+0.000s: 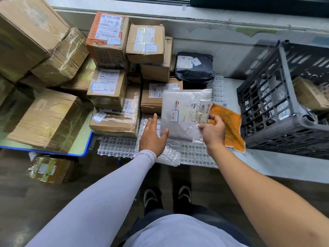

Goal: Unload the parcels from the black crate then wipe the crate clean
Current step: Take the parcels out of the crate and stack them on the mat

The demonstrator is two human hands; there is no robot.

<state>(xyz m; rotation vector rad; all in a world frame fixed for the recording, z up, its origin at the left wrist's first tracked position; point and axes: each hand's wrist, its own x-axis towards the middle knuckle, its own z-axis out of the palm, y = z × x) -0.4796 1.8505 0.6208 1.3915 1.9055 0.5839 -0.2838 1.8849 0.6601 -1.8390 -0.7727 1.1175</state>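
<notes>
Black crate sits tilted at right, parcels inside, as your right hand pinches a white parcel and orange cloth; your left hand hovers spread-fingered beside stacked boxes.

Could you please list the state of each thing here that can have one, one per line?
Crate: tilted, parcels still inside.
White mailer: held up over the grid by the right hand.
Orange cloth: unused, hanging from the right hand.
Right hand: pinching mailer and cloth.
Left hand: open, fingers spread beside the mailer.
Black bag: sealed, resting on boxes.
</notes>
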